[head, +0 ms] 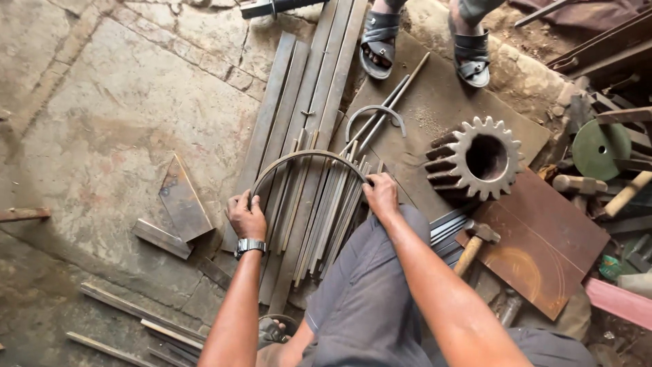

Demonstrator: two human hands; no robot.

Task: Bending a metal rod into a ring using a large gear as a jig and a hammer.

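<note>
- Left hand (246,216), wristwatch on, was clamped on one end of the bent metal strip (305,158) at centre frame.
- Right hand (381,196) gripped the strip's other end, fingers closed.
- The strip arched over a bundle of flat steel bars (319,217) on the stone floor (109,102).
- Right of centre sat a big toothed gear (475,158), a hammer (475,241) just below it on a rusty plate (543,251).
- Top of frame: another person's sandalled feet (424,44).
</note>
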